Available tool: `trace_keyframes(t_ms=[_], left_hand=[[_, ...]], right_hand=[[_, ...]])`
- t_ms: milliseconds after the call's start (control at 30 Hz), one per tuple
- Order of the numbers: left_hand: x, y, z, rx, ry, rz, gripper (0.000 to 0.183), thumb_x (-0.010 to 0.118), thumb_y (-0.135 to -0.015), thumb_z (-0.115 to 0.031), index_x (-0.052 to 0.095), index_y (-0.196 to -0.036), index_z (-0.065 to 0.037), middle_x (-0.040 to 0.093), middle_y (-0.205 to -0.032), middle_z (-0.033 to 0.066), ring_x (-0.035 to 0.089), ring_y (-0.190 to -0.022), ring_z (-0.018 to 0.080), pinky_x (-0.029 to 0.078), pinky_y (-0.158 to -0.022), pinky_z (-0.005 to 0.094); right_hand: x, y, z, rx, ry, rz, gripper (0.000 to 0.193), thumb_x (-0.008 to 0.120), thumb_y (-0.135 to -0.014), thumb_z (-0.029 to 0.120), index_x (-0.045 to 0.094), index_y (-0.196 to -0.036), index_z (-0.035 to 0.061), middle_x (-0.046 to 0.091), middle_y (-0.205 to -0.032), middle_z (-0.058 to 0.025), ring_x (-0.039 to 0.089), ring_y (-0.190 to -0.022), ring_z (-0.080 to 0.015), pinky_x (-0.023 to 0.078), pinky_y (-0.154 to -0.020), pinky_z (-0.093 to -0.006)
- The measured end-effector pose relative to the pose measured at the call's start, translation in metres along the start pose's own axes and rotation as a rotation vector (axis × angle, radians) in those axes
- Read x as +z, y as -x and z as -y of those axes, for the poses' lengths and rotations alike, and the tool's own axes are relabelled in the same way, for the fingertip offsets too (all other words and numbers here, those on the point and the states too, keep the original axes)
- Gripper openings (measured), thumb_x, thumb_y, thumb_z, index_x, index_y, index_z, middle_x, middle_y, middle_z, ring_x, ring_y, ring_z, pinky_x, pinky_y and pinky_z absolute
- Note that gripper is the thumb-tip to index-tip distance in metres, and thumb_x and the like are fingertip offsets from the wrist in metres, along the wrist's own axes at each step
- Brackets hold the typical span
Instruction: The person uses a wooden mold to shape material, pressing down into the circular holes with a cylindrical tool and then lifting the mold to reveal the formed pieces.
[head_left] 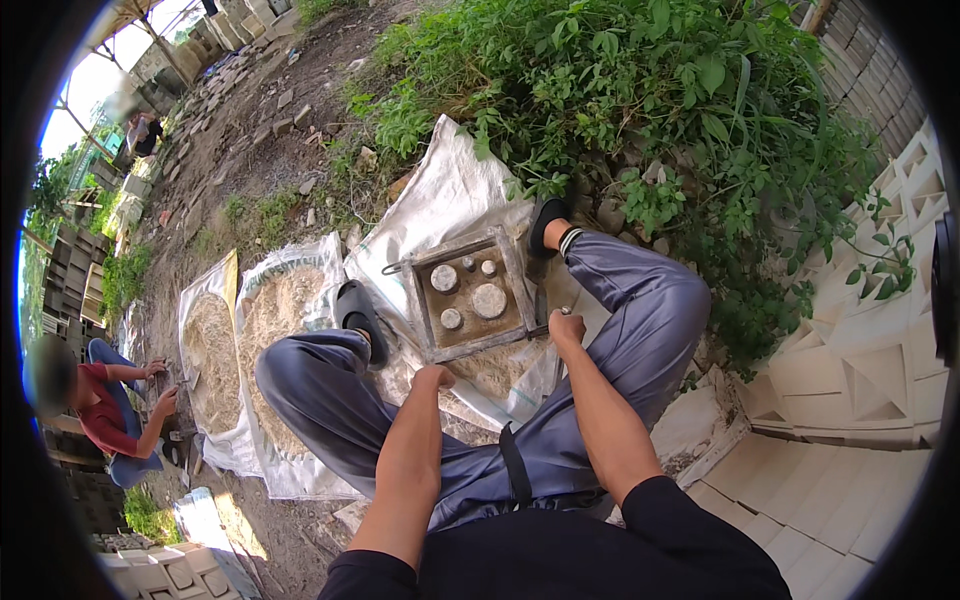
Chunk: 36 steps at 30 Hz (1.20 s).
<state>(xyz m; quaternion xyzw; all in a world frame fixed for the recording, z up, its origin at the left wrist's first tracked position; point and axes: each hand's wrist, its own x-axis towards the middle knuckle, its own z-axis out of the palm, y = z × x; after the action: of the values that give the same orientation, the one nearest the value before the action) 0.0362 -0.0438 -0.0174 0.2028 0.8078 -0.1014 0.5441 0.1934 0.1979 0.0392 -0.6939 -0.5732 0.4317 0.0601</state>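
A square wooden frame [433, 330] lies on a white sack sheet between my feet. Inside it is a bed of sandy material with several round pale discs of different sizes, the largest disc [489, 301] near the middle. My right hand [567, 326] is closed round a dark handle at the frame's near right corner. By the near left corner, my left hand [433, 377] is curled downward beside the frame, and what its fingers hold, if anything, is hidden. A thin loop handle [391, 268] sticks out at the frame's left side.
Two open white sacks of sandy material, one a sack [285, 300], lie to my left. Beyond them crouches a person in a red shirt [110, 418]. Leafy plants [640, 110] grow ahead, and pale moulded blocks [850, 360] are stacked at right. Another person [146, 134] is far off.
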Motion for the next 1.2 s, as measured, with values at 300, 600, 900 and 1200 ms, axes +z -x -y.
trace_keyframes(t_ms=[300, 600, 900, 1200], left_hand=[[0.053, 0.005, -0.089, 0.094, -0.086, -0.142, 0.054, 0.04, -0.088, -0.023, 0.045, -0.136, -0.002, 0.04, -0.144, 0.0195, 0.037, -0.135, 0.0303, 0.024, -0.11, 0.0519], [0.101, -0.011, -0.095, 0.272, -0.164, -0.637, 0.068, 0.046, -0.089, -0.022, 0.017, -0.149, -0.01, 0.038, -0.144, 0.0172, 0.041, -0.129, 0.0347, 0.035, -0.102, 0.0504], [0.108, -0.025, -0.134, 0.385, -0.185, -0.6, 0.071, 0.049, -0.085, -0.015, 0.02, -0.149, -0.018, 0.058, -0.119, 0.0169, 0.06, -0.105, 0.0317, 0.045, -0.091, 0.0446], [0.094, -0.024, -0.136, 0.298, -0.117, -0.517, 0.073, 0.051, -0.082, -0.016, 0.021, -0.148, -0.01, 0.062, -0.114, 0.016, 0.063, -0.098, 0.0327, 0.048, -0.087, 0.0437]], right_hand=[[0.005, -0.004, 0.0, -0.166, 0.23, 0.135, 0.042, 0.045, -0.084, 0.02, 0.051, -0.114, -0.0092, 0.057, -0.115, -0.0316, 0.057, -0.108, -0.0428, 0.043, -0.095, -0.0468], [0.009, -0.001, 0.015, -0.083, 0.284, 0.185, 0.043, 0.047, -0.082, 0.02, 0.051, -0.114, -0.0084, 0.058, -0.115, -0.03, 0.057, -0.109, -0.0425, 0.044, -0.094, -0.0475], [0.014, -0.002, 0.016, -0.073, 0.294, 0.189, 0.044, 0.047, -0.081, 0.016, 0.048, -0.117, -0.0084, 0.057, -0.117, -0.0295, 0.057, -0.109, -0.0419, 0.044, -0.095, -0.0471], [0.009, 0.009, 0.024, -0.081, 0.319, 0.2, 0.045, 0.047, -0.089, 0.028, 0.051, -0.113, -0.0093, 0.059, -0.112, -0.0305, 0.057, -0.107, -0.0432, 0.045, -0.093, -0.0471]])
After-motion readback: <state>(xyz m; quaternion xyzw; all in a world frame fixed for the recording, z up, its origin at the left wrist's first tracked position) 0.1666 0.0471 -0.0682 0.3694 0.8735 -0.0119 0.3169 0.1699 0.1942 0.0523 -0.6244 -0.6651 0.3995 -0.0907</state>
